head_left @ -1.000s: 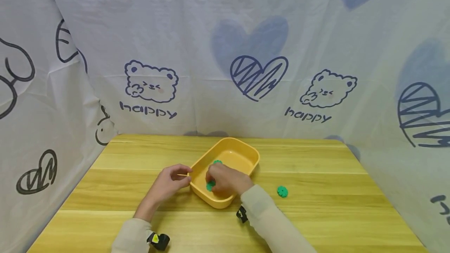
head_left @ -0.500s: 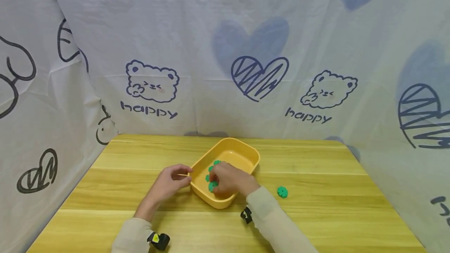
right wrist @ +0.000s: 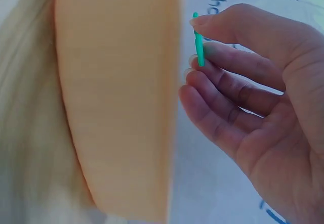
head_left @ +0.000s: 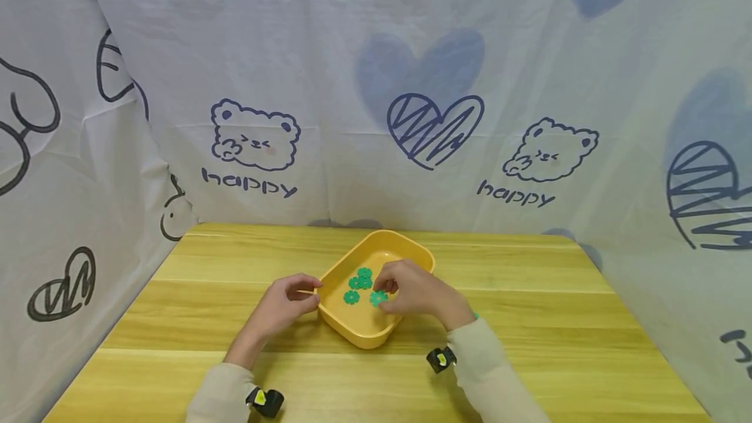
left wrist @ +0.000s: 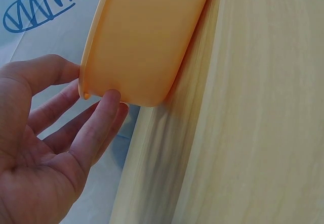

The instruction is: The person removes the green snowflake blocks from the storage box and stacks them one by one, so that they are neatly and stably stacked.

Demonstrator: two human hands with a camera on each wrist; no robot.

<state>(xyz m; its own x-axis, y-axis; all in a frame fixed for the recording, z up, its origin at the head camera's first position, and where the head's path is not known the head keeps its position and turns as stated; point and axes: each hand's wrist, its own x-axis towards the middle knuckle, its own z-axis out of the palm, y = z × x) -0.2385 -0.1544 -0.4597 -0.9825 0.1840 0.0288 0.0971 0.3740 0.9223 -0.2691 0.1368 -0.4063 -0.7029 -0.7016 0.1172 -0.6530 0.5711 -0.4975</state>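
Observation:
My right hand pinches a green notched plastic disc between thumb and fingers, over the right side of the yellow tray. In the right wrist view the disc is seen edge-on between the fingertips, level with the tray's rim. Several similar green discs lie inside the tray, some overlapping. My left hand holds the tray's left corner. The left wrist view has its thumb and fingertips against the rim and outer wall of the tray.
Wood-grain table lies under the tray. Another green disc on the table at right is mostly hidden behind the right wrist. A white curtain with printed hearts and bears hangs behind the table and along its sides.
My right hand has risen from the tray's floor and moved right with a green disc in its fingers, uncovering the discs in the tray. The left hand stays put.

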